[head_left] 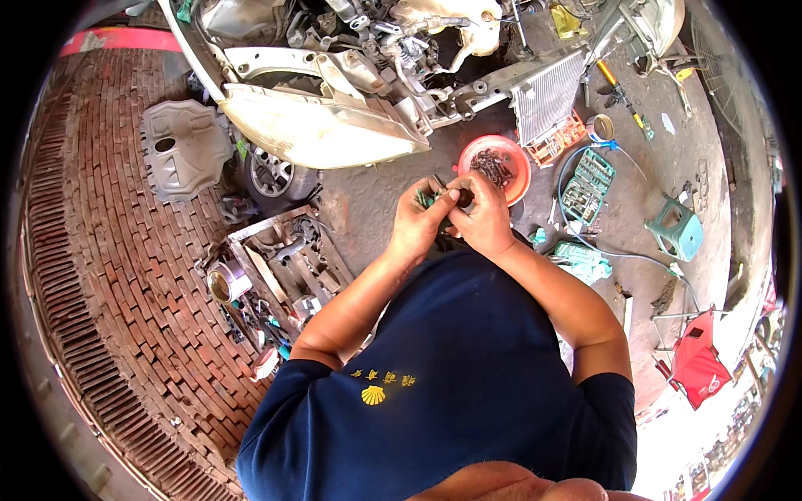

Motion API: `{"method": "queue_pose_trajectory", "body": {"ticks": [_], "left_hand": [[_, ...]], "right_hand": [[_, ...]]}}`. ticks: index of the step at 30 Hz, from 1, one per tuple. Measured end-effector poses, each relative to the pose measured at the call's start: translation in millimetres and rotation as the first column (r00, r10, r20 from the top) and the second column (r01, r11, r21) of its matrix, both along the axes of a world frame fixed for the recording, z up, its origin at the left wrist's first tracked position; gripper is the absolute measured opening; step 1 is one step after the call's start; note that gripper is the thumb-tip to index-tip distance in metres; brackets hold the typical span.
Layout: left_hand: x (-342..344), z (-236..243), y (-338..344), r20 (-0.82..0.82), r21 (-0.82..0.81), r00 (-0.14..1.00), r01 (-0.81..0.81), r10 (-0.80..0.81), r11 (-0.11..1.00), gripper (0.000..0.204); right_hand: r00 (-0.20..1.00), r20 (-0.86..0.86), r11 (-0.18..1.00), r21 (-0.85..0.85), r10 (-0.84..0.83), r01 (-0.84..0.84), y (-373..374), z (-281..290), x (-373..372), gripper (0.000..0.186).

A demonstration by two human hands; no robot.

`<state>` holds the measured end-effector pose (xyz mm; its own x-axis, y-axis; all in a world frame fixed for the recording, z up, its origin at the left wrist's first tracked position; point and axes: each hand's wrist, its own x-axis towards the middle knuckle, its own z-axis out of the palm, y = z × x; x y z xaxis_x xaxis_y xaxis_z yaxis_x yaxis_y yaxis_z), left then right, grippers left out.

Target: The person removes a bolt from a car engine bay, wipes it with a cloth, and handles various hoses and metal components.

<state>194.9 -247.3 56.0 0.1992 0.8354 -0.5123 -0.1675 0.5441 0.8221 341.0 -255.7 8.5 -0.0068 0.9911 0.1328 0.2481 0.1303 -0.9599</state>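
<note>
Both hands meet in front of my chest, close to the near side of a red bowl [519,173] of small dark metal parts. The fingers of my left hand [415,225] are closed around a small green-and-dark piece [424,199]; its exact kind is hard to make out. My right hand [486,221] pinches a small dark round piece [465,199] right beside it. The fingertips of the two hands touch or nearly touch, and they hide how the pieces sit together.
Ahead stands a partly dismantled car front with a headlight [317,125] and a radiator [547,96]. To the right are a green socket set [588,188], a blue-ended hose, a green stool [675,228] and a red folding chair [700,359]. A wheel [276,177] and a parts-filled frame [251,238] lie left.
</note>
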Motion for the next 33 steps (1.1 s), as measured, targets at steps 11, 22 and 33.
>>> {"method": "queue_pose_trajectory", "body": {"ticks": [11, 22, 33], "left_hand": [[-106, 20, 169, -0.475, 0.762, 0.655, -0.028, 0.588, 0.647, 0.035], [-165, -38, 276, -0.581, 0.813, 0.189, 0.172, 0.792, 0.556, 0.044], [-170, -43, 283, -0.651, 0.756, 0.073, 0.157, 0.756, 0.635, 0.045]], "right_hand": [[0.973, -0.214, 0.944, -0.331, -0.091, 0.016, -7, -31, 19, 0.033], [0.749, -0.547, 0.720, -0.681, -0.375, -0.137, 75, -116, 28, 0.021], [0.629, -0.537, 0.527, -0.819, -0.562, -0.227, 205, -166, 8, 0.034]]}}
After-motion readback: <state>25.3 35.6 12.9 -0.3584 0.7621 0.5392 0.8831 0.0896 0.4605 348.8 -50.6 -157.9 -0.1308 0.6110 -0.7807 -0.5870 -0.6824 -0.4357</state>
